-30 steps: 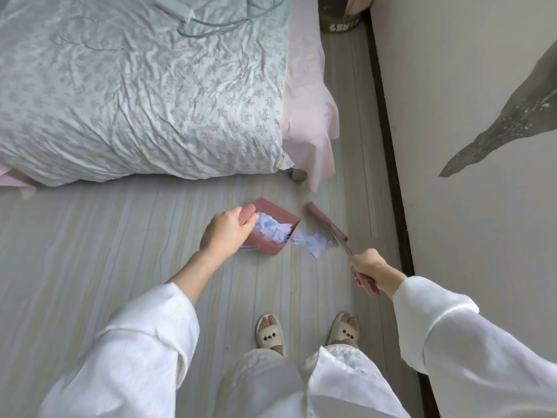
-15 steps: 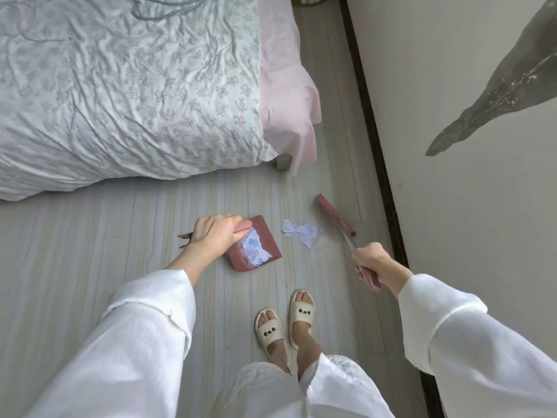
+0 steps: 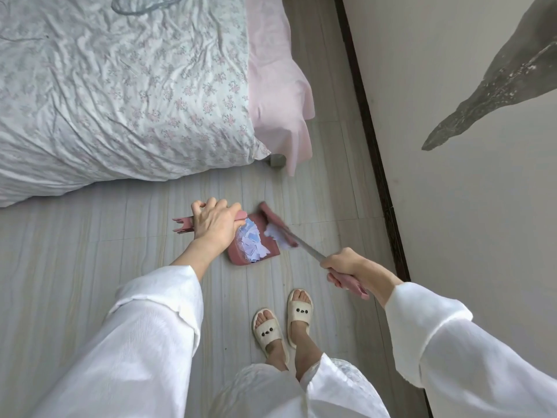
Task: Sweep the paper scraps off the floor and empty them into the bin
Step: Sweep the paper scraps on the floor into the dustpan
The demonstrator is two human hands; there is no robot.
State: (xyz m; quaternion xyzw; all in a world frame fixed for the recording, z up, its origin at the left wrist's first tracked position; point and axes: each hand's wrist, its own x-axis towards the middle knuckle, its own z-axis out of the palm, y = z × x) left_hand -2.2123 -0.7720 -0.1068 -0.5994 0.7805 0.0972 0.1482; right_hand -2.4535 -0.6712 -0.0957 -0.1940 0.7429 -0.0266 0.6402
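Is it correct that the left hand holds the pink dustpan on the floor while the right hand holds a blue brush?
Not quite. In the head view the brush is pink, not blue. The left hand holds the pink dustpan on the floor, and the right hand holds the brush.

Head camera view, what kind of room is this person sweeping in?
Most likely a bedroom at home: a bed with a rumpled floral duvet and pink sheet fills the upper left, standing on a pale plank floor beside a plain wall, and the person wears house slippers.
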